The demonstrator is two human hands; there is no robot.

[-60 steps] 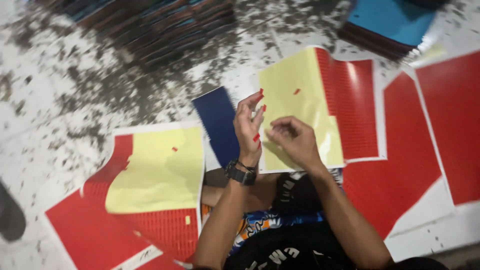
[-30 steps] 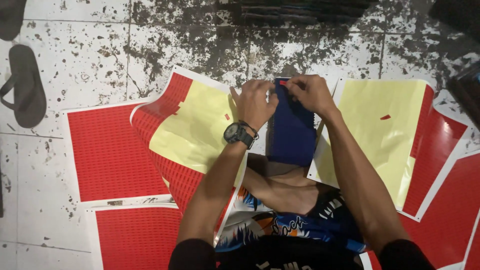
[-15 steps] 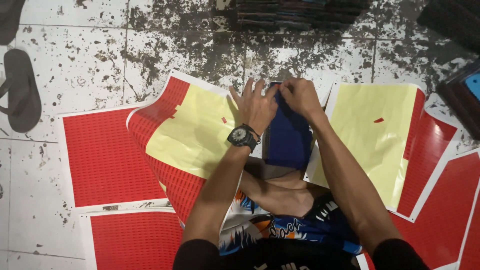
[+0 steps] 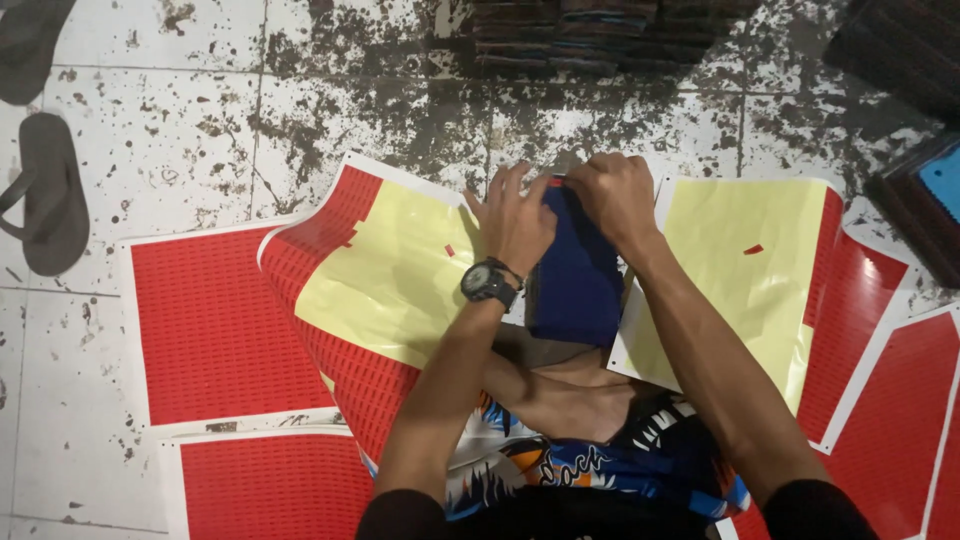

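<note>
My left hand (image 4: 512,222) and right hand (image 4: 612,197) pinch a red sticker (image 4: 555,182) onto the blue booklet (image 4: 575,265), frame centre. I'd press flat, edge-aligned.

Blue booklet (image 4: 577,275); red sticker sheets (image 4: 215,320) with yellow backing (image 4: 390,280); black wristwatch (image 4: 487,283) — all lay on a dark-speckled white tile floor (image 4: 160,140).
</note>
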